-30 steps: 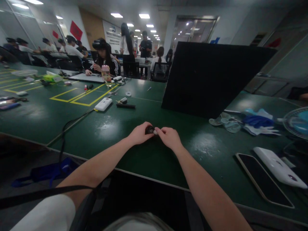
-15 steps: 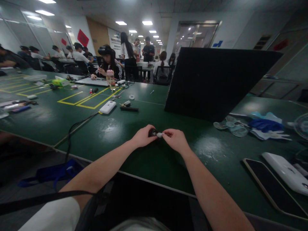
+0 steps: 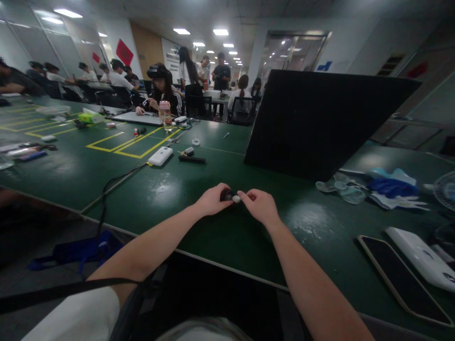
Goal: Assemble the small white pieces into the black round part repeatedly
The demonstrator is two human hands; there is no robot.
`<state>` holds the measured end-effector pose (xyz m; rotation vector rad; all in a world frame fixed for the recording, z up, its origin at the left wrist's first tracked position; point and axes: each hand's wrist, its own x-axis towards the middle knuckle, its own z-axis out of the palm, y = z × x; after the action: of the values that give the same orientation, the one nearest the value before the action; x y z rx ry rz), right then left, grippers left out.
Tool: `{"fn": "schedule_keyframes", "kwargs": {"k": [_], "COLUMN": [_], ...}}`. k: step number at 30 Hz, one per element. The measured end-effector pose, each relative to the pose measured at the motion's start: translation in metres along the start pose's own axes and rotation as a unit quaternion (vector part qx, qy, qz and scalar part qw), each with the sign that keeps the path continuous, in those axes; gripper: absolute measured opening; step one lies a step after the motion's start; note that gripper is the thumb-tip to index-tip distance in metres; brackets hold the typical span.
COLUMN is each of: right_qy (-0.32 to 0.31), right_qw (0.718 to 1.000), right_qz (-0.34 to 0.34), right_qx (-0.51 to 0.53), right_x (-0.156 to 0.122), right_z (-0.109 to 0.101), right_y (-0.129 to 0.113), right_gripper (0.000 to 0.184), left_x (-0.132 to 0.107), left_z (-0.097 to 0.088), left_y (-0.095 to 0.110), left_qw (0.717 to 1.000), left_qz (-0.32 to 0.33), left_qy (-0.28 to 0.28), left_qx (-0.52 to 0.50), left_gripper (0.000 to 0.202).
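Near the front edge of the green table, my left hand (image 3: 212, 201) is closed around a small dark object (image 3: 226, 194), whose exact kind is too small to make out. A small whitish rounded piece (image 3: 236, 199) sticks out from its right side. My right hand (image 3: 260, 206) is in a pinch, thumb and fingertips at the right end of that whitish piece. Both hands are close together just above the tabletop.
A large black panel (image 3: 320, 123) stands tilted ahead on the right. Beyond my hands lie a white power bank (image 3: 160, 156) and a black bar (image 3: 192, 160). A phone (image 3: 401, 279), a white device (image 3: 421, 258) and gloves (image 3: 394, 187) lie rightward. Across the table sits a person (image 3: 161, 92).
The view has shifted slightly. My right fingertips have moved a little on the whitish piece, while my left hand keeps its hold on the dark object.
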<state>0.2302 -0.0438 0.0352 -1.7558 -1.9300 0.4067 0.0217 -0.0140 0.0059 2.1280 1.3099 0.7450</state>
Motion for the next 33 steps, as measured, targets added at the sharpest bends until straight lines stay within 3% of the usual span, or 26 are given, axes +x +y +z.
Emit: {"fn": "schedule_keyframes", "kwargs": {"k": [3,7,10,15,20,25,27,29,33], "right_qy": [-0.011,0.002,-0.018,-0.061,-0.095,-0.132,-0.136,-0.137,-0.146], "right_qw": [1.000,0.999,0.997,0.995,0.994,0.990,0.990,0.990,0.989], "right_qz": [-0.007,0.013,0.032,0.024,0.003,0.001,-0.001,-0.007,-0.004], "right_qx": [0.019,0.038,0.063,0.076,0.061,0.047,0.036,0.029,0.028], "right_x": [-0.002,-0.003,-0.003,-0.002,-0.001,0.001,0.001,0.001,-0.001], "right_z": [0.002,0.001,-0.003,-0.003,0.003,0.006,0.006,0.006,0.006], "right_y": [-0.003,-0.002,0.002,0.005,0.005,0.007,0.007,0.007,0.004], "right_gripper": [0.045,0.049,0.051,0.050,0.049,0.053,0.054,0.054,0.053], "left_x": [-0.002,-0.007,-0.015,-0.040,-0.058,-0.064,-0.066,-0.066,-0.047], "left_z": [0.000,-0.013,-0.040,-0.104,-0.151,-0.166,-0.167,-0.166,-0.156], "left_y": [0.001,-0.010,-0.034,-0.081,-0.102,-0.111,-0.119,-0.128,-0.144], "left_qw": [1.000,0.998,0.992,0.963,0.932,0.922,0.917,0.910,0.892], "left_qz": [0.004,-0.012,-0.030,-0.071,0.003,0.012,-0.006,-0.049,-0.184], "left_qy": [0.010,0.051,0.090,0.148,0.085,0.062,0.098,0.174,0.350], "left_qx": [0.004,0.033,0.077,0.216,0.352,0.381,0.387,0.372,0.221], "left_gripper": [0.046,0.045,0.045,0.045,0.046,0.048,0.050,0.050,0.051]}}
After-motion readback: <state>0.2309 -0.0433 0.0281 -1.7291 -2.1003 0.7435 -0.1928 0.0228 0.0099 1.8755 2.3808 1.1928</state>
